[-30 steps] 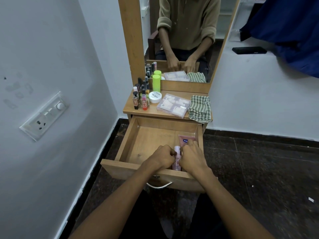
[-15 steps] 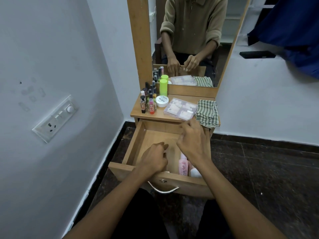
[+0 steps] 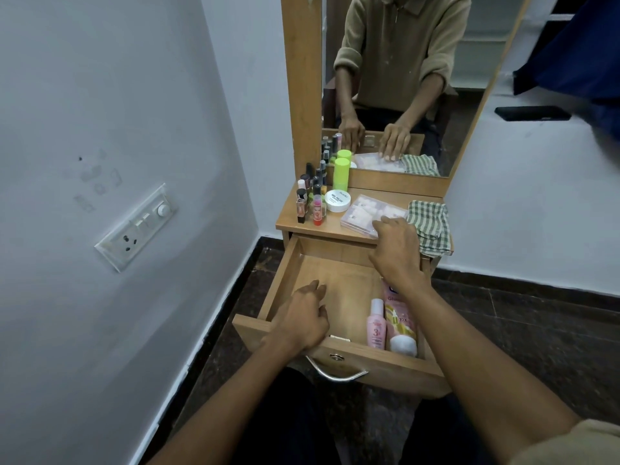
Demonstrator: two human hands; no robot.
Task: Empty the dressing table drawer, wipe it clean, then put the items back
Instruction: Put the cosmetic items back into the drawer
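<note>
Fingers of right hand reaching onto clear plastic box at dressing table's front edge, grip uncertain; left hand loosely curled, empty, over drawer's front-left corner. Wooden drawer open, pink bottle and tubes along right wall.

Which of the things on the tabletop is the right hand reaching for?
The clear plastic case. The right hand has its fingertips on the case's near edge, while the green checked cloth beside it and the white round jar lie untouched.
</note>
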